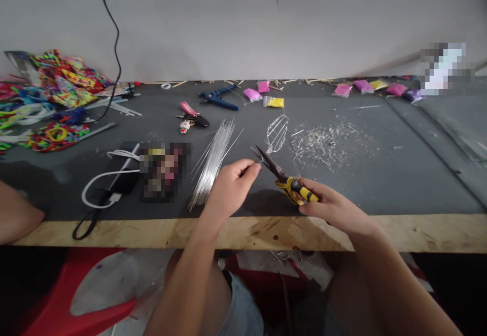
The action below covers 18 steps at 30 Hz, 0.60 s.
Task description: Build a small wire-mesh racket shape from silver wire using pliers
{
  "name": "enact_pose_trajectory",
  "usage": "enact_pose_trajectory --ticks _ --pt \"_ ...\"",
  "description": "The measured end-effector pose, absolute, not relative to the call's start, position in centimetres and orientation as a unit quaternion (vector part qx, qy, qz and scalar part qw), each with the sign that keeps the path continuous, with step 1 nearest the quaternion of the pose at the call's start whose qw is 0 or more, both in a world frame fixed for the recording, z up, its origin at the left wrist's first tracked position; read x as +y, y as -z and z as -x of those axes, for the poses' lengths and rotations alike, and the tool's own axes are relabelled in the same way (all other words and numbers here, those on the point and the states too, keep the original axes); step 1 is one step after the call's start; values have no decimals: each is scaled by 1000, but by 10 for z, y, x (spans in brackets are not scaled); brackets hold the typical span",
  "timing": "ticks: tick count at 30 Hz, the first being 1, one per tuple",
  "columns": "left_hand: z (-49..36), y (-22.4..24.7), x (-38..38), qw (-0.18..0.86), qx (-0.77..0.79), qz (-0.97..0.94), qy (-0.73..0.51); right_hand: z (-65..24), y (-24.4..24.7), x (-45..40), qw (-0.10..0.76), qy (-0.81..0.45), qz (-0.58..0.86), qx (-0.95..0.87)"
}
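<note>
Between the thumb and forefinger of my left hand (233, 183) is the twisted stem of a leaf-shaped wire frame (277, 134). The silvery frame points away from me, with thin cross wires inside its outline. My right hand (329, 205) is wrapped round yellow-and-black pliers (291, 183). Their dark jaws lie across the stem close to my left fingertips, the tips slightly apart; whether they touch the wire I cannot tell. A bundle of straight silver wires (213, 166) lies beside my left hand. Right of the frame is a scatter of wire clippings (331, 143).
Blue pliers (218, 97), keys (192, 118) and small coloured packets (274, 102) lie toward the wall. At left are a colourful heap (64, 82), a white cable (93, 177) and a blurred-out item (164, 171). Another person's arm (17, 214) rests at the wooden table edge (281, 232).
</note>
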<state>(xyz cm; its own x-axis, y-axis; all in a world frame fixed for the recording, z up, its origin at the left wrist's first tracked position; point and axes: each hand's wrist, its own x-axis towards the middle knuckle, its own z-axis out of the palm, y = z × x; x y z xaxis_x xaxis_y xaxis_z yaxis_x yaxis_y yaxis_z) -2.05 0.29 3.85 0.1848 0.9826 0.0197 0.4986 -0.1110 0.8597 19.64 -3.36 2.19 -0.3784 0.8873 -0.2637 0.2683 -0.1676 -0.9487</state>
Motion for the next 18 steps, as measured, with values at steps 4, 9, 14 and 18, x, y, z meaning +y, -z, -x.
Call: enact_pose_trajectory --ticks 4,9,14,18 --pt "21 -39 4 416 542 -657 -318 -197 -20 -33 273 -576 509 -579" --pt "24 -38 6 475 541 -624 -304 -198 -21 -32 275 -596 495 -570" --pt "25 -36 7 485 537 -615 -313 -196 -20 -31 267 -594 486 -583" --pt "24 -36 6 484 541 -614 -310 -194 -16 -30 265 -595 494 -576"
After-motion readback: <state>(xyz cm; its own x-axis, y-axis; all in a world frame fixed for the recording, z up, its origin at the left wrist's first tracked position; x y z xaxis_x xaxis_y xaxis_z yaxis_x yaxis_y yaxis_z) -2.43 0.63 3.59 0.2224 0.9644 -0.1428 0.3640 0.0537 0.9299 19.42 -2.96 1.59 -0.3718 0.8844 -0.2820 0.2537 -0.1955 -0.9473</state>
